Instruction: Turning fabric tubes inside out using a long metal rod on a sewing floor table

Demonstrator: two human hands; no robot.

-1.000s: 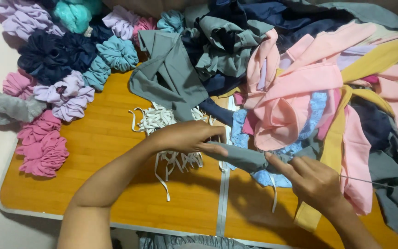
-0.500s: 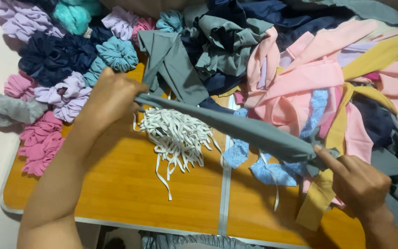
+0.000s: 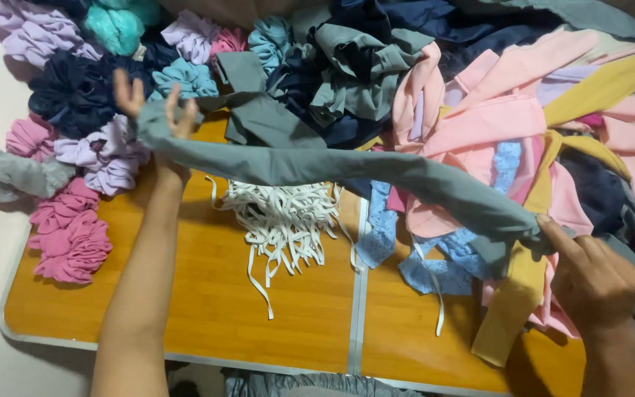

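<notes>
Left hand [image 3: 157,110], right hand [image 3: 597,276] stretch grey fabric tube [image 3: 332,167] over wooden table [image 3: 185,309].

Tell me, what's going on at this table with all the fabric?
A person is holding a long grey fabric strip stretched above a wooden table. The left hand holds one end up near a pile of finished scrunchies, fingers spread; the right hand pinches the other end by a heap of pink, yellow and blue fabric strips. A bundle of white elastic pieces lies on the table beneath the strip.
</notes>
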